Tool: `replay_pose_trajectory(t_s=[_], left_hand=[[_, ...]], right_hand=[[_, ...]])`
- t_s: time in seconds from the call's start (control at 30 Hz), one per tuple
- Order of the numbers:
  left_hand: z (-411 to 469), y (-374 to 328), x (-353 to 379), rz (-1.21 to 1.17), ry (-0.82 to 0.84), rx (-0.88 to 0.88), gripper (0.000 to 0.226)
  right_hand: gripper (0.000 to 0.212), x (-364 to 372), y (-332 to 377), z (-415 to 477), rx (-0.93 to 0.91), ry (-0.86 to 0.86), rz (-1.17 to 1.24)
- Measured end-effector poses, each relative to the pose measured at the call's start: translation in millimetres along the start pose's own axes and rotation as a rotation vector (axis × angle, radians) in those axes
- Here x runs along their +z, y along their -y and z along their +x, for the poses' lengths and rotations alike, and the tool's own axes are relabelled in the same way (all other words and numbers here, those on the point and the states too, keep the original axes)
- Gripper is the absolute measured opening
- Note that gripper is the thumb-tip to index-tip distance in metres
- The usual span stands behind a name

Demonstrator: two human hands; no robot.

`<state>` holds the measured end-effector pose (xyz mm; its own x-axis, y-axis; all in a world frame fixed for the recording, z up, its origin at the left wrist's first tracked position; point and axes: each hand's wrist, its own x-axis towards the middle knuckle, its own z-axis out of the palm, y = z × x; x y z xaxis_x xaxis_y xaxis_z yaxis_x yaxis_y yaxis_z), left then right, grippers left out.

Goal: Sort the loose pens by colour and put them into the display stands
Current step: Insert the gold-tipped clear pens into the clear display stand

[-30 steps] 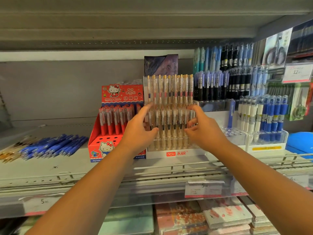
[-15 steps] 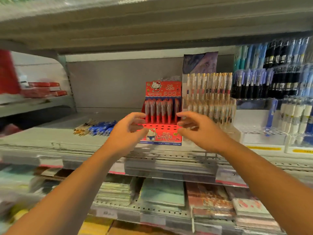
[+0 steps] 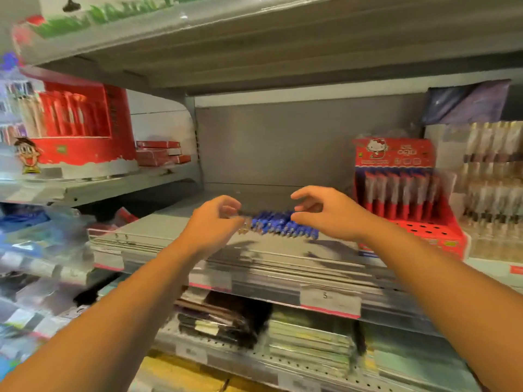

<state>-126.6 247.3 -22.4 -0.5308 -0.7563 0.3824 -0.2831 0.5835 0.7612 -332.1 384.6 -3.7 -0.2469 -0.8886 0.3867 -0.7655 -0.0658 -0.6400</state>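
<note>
A loose pile of blue pens lies on the grey shelf, with a few clear or gold pens at its left end, partly hidden by my left hand. My left hand hovers at the pile's left end, fingers loosely curled and holding nothing that I can see. Over the right end of the pile hangs my right hand, fingers spread and slightly bent, empty. A red Hello Kitty display stand with red pens stands to the right. Beside it is a clear stand of gold-trimmed pens.
A red display box and flat red boxes sit on the neighbouring shelf to the left. Price tags line the shelf's front rail. Stacked notebooks fill the shelf below. Another shelf hangs close overhead.
My view and both hands have swung left, from the clear pen stand past the Hello Kitty stand to the loose blue pens. Both hands stay empty.
</note>
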Motion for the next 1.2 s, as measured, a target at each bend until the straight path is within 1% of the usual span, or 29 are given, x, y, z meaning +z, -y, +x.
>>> replay_pose_trajectory(t_s=[0.1, 0.27, 0.4, 0.47, 0.53, 0.6, 0.63, 0.7, 0.77, 0.83, 0.9, 0.93, 1.0, 1.07, 1.13, 1.2], left_hand=[[33, 26, -22, 0.071, 0.022, -0.052, 0.015], [85, 56, -35, 0.173, 0.121, -0.121, 0.019], [126, 62, -24, 0.274, 0.241, -0.151, 0.015], [145, 62, -13, 0.319, 0.317, -0.204, 0.022], [161, 61, -1, 0.361, 0.409, -0.266, 0.035], [173, 57, 8, 0.381, 0.533, -0.348, 0.038], [178, 56, 12, 0.405, 0.609, -0.352, 0.041], [188, 53, 21, 0.47, 0.742, -0.289, 0.043], [195, 53, 23, 0.523, 0.821, -0.244, 0.041], [204, 54, 20, 0.555, 0.883, -0.265, 0.04], [211, 57, 19, 0.58, 0.921, -0.287, 0.036], [212, 58, 22, 0.587, 0.934, -0.27, 0.031], [211, 59, 30, 0.59, 0.945, -0.192, 0.026], [211, 63, 37, 0.572, 0.93, -0.138, 0.028], [213, 67, 36, 0.523, 0.95, -0.129, 0.031], [214, 72, 32, 0.486, 0.99, -0.103, 0.036]], right_hand=[[0.035, 25, 8, 41, 0.02, -0.006, -0.033], [0.034, 53, 4, 105, 0.114, 0.094, -0.171], [0.034, 63, -6, 151, 0.171, 0.181, -0.334], [0.03, 66, -8, 170, 0.21, 0.266, -0.417], [0.021, 71, -10, 187, 0.221, 0.367, -0.485], [0.016, 77, -13, 200, 0.23, 0.47, -0.546], [0.017, 80, -14, 204, 0.243, 0.51, -0.571], [0.016, 86, -15, 210, 0.275, 0.546, -0.595], [0.013, 89, -15, 214, 0.307, 0.543, -0.607], [0.011, 91, -15, 216, 0.351, 0.528, -0.641], [0.02, 93, -14, 217, 0.413, 0.508, -0.659], [0.023, 95, -13, 217, 0.438, 0.498, -0.661], [0.028, 100, -10, 216, 0.48, 0.483, -0.665], [0.03, 104, -9, 216, 0.523, 0.457, -0.675], [0.024, 107, -9, 217, 0.565, 0.421, -0.685], [0.01, 111, -10, 218, 0.598, 0.38, -0.723]])
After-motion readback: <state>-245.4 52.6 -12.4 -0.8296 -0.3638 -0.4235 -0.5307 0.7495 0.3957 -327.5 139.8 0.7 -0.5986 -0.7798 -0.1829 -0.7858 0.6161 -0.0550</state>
